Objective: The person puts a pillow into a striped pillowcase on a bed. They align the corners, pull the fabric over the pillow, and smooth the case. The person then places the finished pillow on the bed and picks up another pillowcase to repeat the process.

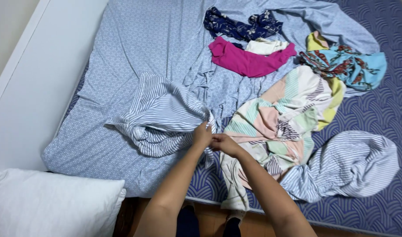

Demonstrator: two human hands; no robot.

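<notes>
A blue-and-white striped garment (163, 116) lies crumpled on the light blue patterned sheet (135, 48) of a bed. My left hand (202, 134) pinches the striped garment's right edge. My right hand (224, 143) meets it there, fingers closed on the same bit of striped cloth. Both forearms reach up from the bottom edge. A pastel patchwork-print cloth (282, 120) lies just right of my hands.
A second striped piece (350, 164) lies at lower right on the dark blue wave-pattern mattress (385, 109). Farther back are a magenta garment (247, 60), a navy floral one (242, 26), and a turquoise printed cloth (350, 63). A white pillow (52, 204) sits lower left.
</notes>
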